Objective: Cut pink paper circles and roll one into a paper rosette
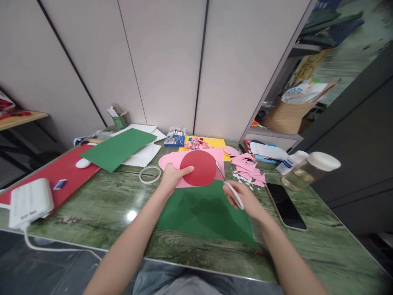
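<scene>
My left hand (pixel 175 177) pinches a red paper circle (pixel 199 169) together with a sheet of pink paper (pixel 168 159) behind it, thumb on the red face. In my right hand (pixel 241 196) is a pair of scissors (pixel 235 193) with white handles, its blades pointing up and left at the right edge of the circle. Whether the blades bite into the pink paper is hard to make out. Beneath both hands a green sheet (pixel 205 211) lies flat on the table.
Pink scraps (pixel 250 168), a phone (pixel 286 205) and a capped bottle of liquid (pixel 310 170) stand or lie to the right. Colourful pompoms (pixel 198 143) rest on yellow paper behind. Leftward are a coiled white cable (pixel 150 174), another green sheet (pixel 119 147) and a white power bank (pixel 31 203).
</scene>
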`<state>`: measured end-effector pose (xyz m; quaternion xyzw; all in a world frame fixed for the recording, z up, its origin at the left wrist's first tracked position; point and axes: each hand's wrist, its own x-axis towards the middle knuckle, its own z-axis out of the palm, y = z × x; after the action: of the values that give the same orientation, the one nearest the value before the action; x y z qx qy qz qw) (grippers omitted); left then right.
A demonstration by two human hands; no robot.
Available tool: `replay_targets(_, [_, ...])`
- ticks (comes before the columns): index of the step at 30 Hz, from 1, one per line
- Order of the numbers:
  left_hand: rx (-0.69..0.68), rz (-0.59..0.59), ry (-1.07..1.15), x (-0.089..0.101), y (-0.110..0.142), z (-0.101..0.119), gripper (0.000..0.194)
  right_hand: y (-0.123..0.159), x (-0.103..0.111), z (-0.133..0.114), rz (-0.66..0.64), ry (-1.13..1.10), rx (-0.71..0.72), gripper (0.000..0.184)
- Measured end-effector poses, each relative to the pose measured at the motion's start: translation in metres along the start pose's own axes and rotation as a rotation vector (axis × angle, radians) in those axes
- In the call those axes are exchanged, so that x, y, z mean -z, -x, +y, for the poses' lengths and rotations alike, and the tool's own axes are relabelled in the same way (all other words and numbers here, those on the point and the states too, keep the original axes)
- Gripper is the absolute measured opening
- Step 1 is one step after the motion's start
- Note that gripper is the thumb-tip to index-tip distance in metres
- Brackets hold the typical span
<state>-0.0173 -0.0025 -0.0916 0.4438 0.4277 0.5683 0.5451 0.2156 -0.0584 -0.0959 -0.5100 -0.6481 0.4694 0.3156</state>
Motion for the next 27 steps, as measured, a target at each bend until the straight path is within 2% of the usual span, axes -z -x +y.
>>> replay_targets(27, [0.051,-0.085,-0.077,0.0067,-0.0003,0.0058,0.048,-0.0004,0.0029,0.0049,-0.044,0.025,0.002,0.034])
